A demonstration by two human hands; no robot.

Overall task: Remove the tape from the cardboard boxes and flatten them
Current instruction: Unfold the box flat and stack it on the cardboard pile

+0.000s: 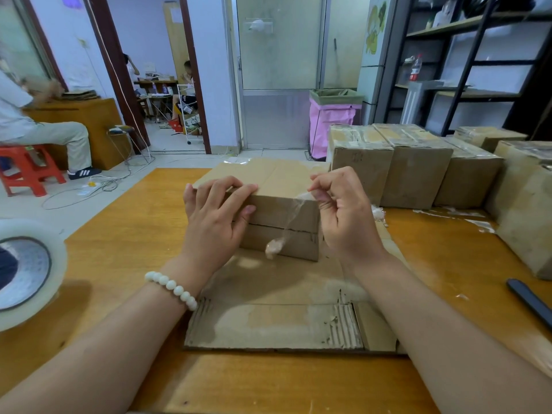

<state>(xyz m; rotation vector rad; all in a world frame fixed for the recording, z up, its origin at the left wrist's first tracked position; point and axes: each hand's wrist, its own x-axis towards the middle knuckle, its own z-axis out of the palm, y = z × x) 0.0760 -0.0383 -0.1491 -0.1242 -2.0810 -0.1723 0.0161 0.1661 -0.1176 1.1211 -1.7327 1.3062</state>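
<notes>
A closed brown cardboard box (277,186) stands in the middle of the wooden table, on top of a flattened cardboard sheet (277,324). My left hand (213,216) presses down on the box's near left top edge, fingers spread over the corner. My right hand (343,210) pinches a strip of clear tape (286,225) at the box's near right top corner. The strip hangs down the front face and ends in a crumpled lump. Several more taped boxes (415,162) stand in a row at the right.
A big roll of clear tape (27,273) lies at the table's left edge. A dark knife handle (528,300) rests at the right edge. Scraps of peeled tape (466,218) lie by the row of boxes. A seated person and a red stool (27,168) are at far left.
</notes>
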